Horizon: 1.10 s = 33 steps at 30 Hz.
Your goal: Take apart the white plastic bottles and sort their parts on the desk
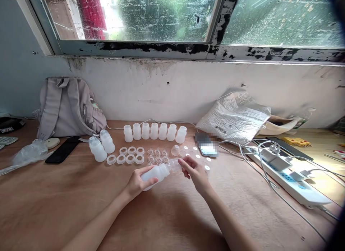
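My left hand (137, 182) is wrapped round a small white plastic bottle (156, 173), held tilted with its neck to the right. My right hand (194, 172) pinches a clear cap (175, 165) at the bottle's mouth. Just beyond them lie several white rings (128, 155), several clear nipples (157, 156) and small white discs (201, 157). A row of several empty white bottles (155, 131) stands further back. Two capped bottles (102, 145) stand to the left of the rings.
A grey backpack (67, 107) leans against the wall at the left, with a black phone (62, 151) and a plastic bag (28, 154) in front of it. A phone (207, 146), a white bag (234, 118), and a power strip (291, 179) with cables lie to the right.
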### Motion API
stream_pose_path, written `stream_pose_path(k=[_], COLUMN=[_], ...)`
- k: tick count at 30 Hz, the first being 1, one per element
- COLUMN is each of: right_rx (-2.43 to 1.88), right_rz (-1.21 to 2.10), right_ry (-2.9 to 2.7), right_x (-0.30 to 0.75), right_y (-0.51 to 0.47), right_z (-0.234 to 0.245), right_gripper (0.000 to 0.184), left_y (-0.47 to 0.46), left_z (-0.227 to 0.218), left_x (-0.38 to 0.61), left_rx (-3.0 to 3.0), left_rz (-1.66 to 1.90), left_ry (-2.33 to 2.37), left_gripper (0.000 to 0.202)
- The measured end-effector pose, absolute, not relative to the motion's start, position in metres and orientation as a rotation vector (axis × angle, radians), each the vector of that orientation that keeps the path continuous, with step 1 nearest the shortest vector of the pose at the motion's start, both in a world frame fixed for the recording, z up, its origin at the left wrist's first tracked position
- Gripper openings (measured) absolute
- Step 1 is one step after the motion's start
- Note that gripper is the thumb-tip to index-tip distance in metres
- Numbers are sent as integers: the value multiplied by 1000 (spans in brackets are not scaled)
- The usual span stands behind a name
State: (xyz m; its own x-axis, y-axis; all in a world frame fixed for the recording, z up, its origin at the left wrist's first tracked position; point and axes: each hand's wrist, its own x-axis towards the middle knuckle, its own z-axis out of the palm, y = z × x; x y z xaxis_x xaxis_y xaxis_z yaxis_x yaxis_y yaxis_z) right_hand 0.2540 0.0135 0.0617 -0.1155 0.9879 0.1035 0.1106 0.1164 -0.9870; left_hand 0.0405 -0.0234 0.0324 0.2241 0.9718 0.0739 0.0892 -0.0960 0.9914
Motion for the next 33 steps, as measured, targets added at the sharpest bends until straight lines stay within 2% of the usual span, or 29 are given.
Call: stream_pose_path(k=[21, 33], right_rx=[-1075, -1026], right_rz=[1344, 1244], right_ry=[-1428, -1321], right_x=[239, 220], right_y=[5, -12], right_z=[47, 28], right_gripper=[31, 30], left_y=[-24, -27], left_z=[39, 46], left_x=[35, 31], left_rx=[1420, 1418], left_rz=[955, 919], left_ry=[1044, 1075], left_gripper=[51, 43])
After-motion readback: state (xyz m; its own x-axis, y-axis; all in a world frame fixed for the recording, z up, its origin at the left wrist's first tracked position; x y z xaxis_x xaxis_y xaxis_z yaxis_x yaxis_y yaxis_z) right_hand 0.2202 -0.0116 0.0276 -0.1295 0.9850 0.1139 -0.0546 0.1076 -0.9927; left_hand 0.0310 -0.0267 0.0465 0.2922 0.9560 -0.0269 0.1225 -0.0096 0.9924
